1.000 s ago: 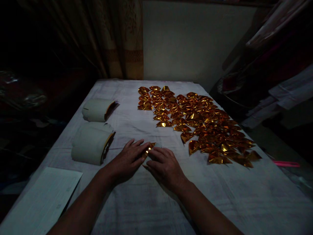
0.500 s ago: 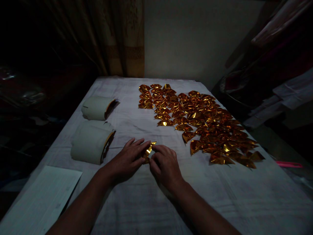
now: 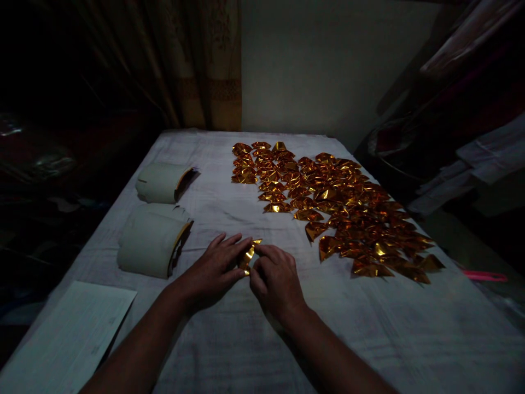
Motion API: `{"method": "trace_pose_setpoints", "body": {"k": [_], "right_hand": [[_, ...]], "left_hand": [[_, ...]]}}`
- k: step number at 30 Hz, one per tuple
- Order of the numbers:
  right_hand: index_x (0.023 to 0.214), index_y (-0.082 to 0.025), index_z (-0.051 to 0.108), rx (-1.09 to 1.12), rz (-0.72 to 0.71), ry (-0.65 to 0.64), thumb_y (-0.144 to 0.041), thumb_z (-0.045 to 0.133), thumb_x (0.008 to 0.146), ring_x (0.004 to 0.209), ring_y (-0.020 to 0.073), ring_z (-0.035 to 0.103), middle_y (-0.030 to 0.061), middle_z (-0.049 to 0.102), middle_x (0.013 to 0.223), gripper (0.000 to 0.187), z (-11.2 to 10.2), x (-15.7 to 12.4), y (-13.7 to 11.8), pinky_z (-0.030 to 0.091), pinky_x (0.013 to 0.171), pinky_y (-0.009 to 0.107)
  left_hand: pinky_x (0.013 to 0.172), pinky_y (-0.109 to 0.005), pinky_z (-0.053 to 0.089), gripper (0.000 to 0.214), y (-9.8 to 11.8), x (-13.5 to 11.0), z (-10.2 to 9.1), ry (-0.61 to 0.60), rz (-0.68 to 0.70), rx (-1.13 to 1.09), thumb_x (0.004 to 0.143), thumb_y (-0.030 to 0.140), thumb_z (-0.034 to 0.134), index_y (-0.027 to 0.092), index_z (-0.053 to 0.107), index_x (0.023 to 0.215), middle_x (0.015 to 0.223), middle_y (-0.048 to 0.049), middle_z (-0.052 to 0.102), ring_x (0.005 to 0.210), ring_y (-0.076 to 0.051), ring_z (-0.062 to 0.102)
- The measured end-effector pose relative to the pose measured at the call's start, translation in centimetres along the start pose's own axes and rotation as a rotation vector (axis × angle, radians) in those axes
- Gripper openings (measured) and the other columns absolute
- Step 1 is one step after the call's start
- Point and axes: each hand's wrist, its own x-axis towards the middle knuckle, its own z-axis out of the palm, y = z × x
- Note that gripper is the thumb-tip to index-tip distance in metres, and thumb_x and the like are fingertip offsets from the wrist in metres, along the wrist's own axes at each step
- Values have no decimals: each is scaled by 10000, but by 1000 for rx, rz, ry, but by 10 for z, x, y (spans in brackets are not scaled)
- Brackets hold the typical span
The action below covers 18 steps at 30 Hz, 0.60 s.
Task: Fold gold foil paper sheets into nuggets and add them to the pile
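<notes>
In the middle of the near half of the table, a small piece of folded gold foil paper (image 3: 249, 255) sits between my two hands. My left hand (image 3: 217, 268) holds its left side, with the thumb at the near end and the long fingers stretched over the far part. My right hand (image 3: 276, 279) is curled, its index finger and thumb at the right side of the same piece. The fingers cover parts of the foil. Many finished-looking gold foil folded pieces (image 3: 299, 191) lie in rows and a heap beyond and to the right.
Two curved stacks of pale sheets (image 3: 143, 238) stand on the left of the cloth-covered table (image 3: 229, 350). A white printed sheet or pad (image 3: 69, 334) lies at the near left. Off the right edge is a pink strip (image 3: 486, 276). A curtain (image 3: 197, 65) hangs behind.
My right fingers have shifted slightly against the foil piece, and a bright bit of its near end now shows by the left thumb. The rest stays as it was.
</notes>
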Motion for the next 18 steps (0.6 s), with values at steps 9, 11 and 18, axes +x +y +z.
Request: {"method": "trace_pose_setpoints", "body": {"k": [9, 11, 18], "right_hand": [[928, -233, 571, 25, 35, -36, -147, 593, 861, 1209, 265, 542, 93, 644, 1236, 112, -2, -2, 0, 385, 989, 451], [946, -239, 570, 41, 34, -41, -128, 562, 857, 1217, 265, 535, 95, 638, 1240, 143, -2, -3, 3, 391, 990, 455], [920, -240, 582, 87, 40, -32, -95, 514, 818, 1217, 271, 540, 103, 639, 1242, 190, -3, -5, 15, 430, 967, 463]], "left_hand": [[1251, -525, 108, 716, 4, 3, -1, -44, -46, -12, 953, 317, 565, 195, 229, 1573, 1626, -100, 314, 1521, -254, 225], [1249, -529, 113, 730, 3, 3, 0, -30, -36, -24, 943, 308, 565, 217, 216, 1578, 1622, -96, 326, 1516, -255, 240], [1255, -529, 103, 780, -1, 1, 4, 22, -15, -33, 891, 216, 546, 248, 188, 1583, 1621, -68, 337, 1508, -232, 266]]}}
